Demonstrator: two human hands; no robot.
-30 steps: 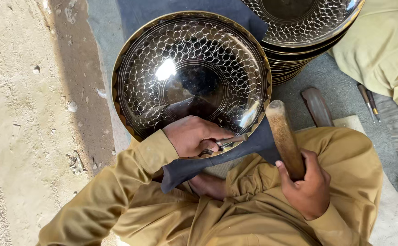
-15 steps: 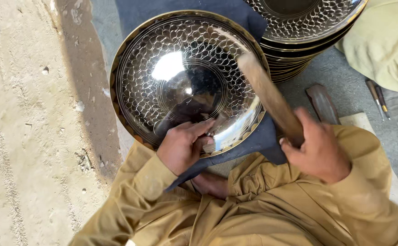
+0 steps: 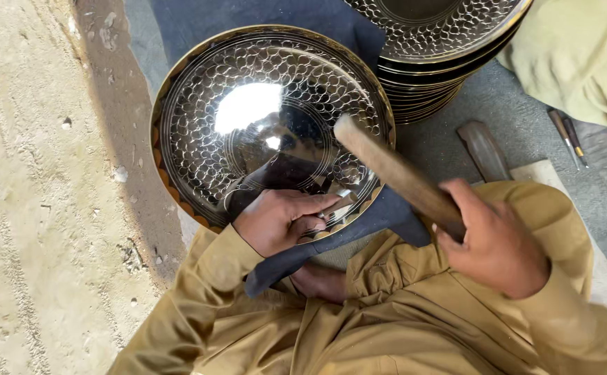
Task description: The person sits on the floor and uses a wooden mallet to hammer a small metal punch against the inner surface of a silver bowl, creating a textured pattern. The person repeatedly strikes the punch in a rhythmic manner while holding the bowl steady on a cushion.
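Holding a chased metal tray on the lap, wooden handle raised

Landmark: the tray. Noted from nearest the wearer outward.

- Lap: tan trousers and sleeves fill the bottom of the view. A dark blue cloth (image 3: 331,239) lies over the knees, under the near rim of the tray.
- Left hand (image 3: 281,221): rests on the near rim of the tray, fingers (image 3: 310,205) curled tight around a small tool. The tool is mostly hidden by the fingers; what kind it is cannot be told.
- Right hand (image 3: 494,239): right of the tray's near rim, above the right thigh. Fingers clenched around the lower end of a wooden handle (image 3: 394,170). The handle slants up and left, and its free end hangs over the right part of the tray.
- Round metal tray (image 3: 248,111): shiny, with a hammered scale pattern around a plain mirror-like centre and a brass-coloured rim. It sits tilted, near edge on the cloth.
- Right of the tray: a flat dark metal piece (image 3: 485,149) lies on the grey floor.
- Beyond the tray, upper right: a stack of similar patterned trays (image 3: 428,42).
- Far right of the stack: another person's pale garment (image 3: 581,55), and two thin tools (image 3: 567,135) on the floor.
- Left of the tray: sandy ground (image 3: 32,187).
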